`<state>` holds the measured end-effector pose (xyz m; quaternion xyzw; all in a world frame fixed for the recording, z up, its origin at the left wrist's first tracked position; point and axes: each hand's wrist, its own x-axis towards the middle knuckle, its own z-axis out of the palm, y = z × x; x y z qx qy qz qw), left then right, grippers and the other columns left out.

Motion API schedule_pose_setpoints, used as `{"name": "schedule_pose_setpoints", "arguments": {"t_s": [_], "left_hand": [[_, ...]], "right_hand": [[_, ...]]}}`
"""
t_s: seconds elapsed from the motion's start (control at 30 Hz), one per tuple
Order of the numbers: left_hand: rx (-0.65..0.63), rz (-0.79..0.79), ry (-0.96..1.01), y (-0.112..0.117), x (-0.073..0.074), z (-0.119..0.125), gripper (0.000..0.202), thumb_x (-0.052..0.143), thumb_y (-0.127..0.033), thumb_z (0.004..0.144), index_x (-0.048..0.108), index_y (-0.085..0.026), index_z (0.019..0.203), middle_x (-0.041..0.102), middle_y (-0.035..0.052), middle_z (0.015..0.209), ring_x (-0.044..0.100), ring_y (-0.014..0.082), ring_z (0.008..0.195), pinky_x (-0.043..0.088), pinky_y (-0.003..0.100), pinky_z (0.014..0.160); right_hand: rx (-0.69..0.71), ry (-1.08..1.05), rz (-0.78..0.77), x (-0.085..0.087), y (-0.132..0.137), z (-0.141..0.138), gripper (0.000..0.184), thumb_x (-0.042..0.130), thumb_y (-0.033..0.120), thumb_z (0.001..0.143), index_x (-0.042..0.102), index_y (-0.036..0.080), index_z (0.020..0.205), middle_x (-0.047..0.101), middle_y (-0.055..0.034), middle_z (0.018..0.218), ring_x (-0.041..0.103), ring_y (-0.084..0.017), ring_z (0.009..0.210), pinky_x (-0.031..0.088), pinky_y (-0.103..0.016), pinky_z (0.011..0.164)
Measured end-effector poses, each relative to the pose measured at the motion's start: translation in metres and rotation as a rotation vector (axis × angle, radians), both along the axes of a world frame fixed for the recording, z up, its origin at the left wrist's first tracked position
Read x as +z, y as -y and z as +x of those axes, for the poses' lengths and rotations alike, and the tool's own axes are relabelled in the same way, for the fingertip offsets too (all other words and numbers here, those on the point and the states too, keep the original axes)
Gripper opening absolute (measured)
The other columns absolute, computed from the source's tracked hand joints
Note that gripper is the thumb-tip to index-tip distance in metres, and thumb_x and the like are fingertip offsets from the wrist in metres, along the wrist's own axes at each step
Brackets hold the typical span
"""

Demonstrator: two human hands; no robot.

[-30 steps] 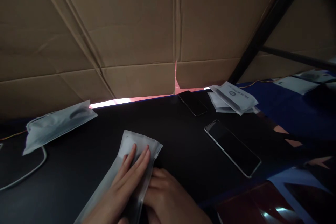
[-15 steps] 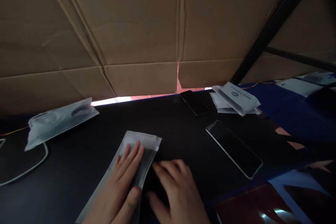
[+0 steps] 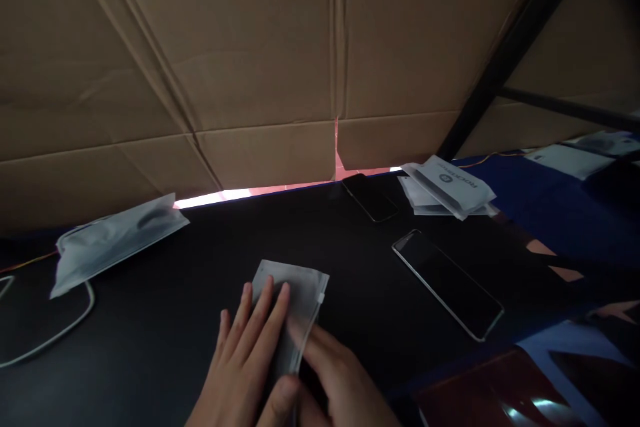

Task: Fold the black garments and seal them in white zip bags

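"Now, what's changed?"
"Right hand (image 3: pixel 343 373), apart half a second ago, meets the pouch (image 3: pixel 304 290); fingers under or inside, clamp unclear."
"Left hand (image 3: pixel 240 363)?"
"Fingers spread atop it, on black table (image 3: pixel 150 327): both hands engaged."

Makeshift work corner, cardboard backing (image 3: pixel 250 47), dark bar (image 3: pixel 513 53); black tabletop (image 3: pixel 280 233)

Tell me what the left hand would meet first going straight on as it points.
Beyond the frosted pouch beneath it, the left hand would probably cross black tabletop, then meet the cardboard first; depth there is unclear.
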<state>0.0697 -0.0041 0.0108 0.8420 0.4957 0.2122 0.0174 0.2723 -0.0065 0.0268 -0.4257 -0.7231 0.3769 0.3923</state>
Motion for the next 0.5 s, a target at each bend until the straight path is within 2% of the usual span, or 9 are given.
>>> {"name": "schedule_pose_setpoints", "arguments": {"t_s": [0.1, 0.23, 0.33, 0.4, 0.5], "left_hand": [[0.062, 0.012, -0.058, 0.000, 0.007, 0.001, 0.068, 0.037, -0.040, 0.113, 0.012, -0.032, 0.176, 0.046, 0.0156, 0.171, 0.040, 0.0436, 0.156, 0.055, 0.075, 0.099], [0.066, 0.077, -0.087, 0.002, 0.008, 0.009, 0.066, 0.035, -0.035, 0.114, 0.012, -0.028, 0.176, 0.051, 0.0173, 0.167, 0.046, 0.0432, 0.152, 0.058, 0.072, 0.096], [0.078, 0.080, -0.091, 0.003, 0.005, 0.011, 0.066, 0.033, -0.035, 0.114, 0.010, -0.027, 0.176, 0.049, 0.0174, 0.168, 0.045, 0.0417, 0.153, 0.058, 0.069, 0.099], [0.068, 0.076, -0.093, 0.001, 0.005, 0.009, 0.067, 0.032, -0.034, 0.114, 0.009, -0.027, 0.176, 0.049, 0.0173, 0.168, 0.045, 0.0409, 0.152, 0.059, 0.067, 0.100], [0.088, 0.102, -0.082, 0.000, 0.005, 0.006, 0.068, 0.034, -0.034, 0.114, 0.009, -0.027, 0.176, 0.049, 0.0183, 0.168, 0.046, 0.0416, 0.151, 0.060, 0.066, 0.098]], "right_hand": [[-0.011, 0.186, 0.099, -0.011, 0.008, 0.021, 0.090, 0.062, -0.002, 0.088, 0.042, 0.027, 0.170, 0.063, -0.0068, 0.160, 0.064, -0.024, 0.144, 0.057, -0.036, 0.117], [-0.160, 0.264, 0.123, -0.036, 0.012, 0.019, 0.089, 0.068, 0.004, 0.091, 0.045, 0.041, 0.168, 0.072, -0.0070, 0.142, 0.076, -0.028, 0.125, 0.066, -0.039, 0.103], [-0.228, 0.105, 0.029, -0.044, 0.012, 0.005, 0.085, 0.067, 0.010, 0.097, 0.041, 0.043, 0.170, 0.068, -0.0082, 0.150, 0.073, -0.029, 0.132, 0.064, -0.039, 0.106], [-0.222, -0.087, -0.123, -0.043, 0.012, -0.001, 0.083, 0.067, 0.010, 0.096, 0.043, 0.040, 0.169, 0.067, -0.0085, 0.154, 0.074, -0.030, 0.132, 0.064, -0.040, 0.106], [-0.141, -0.399, -0.415, -0.038, 0.013, -0.005, 0.064, 0.066, 0.015, 0.098, 0.056, 0.035, 0.157, 0.072, -0.0096, 0.145, 0.084, -0.025, 0.101, 0.070, -0.036, 0.087]]}}
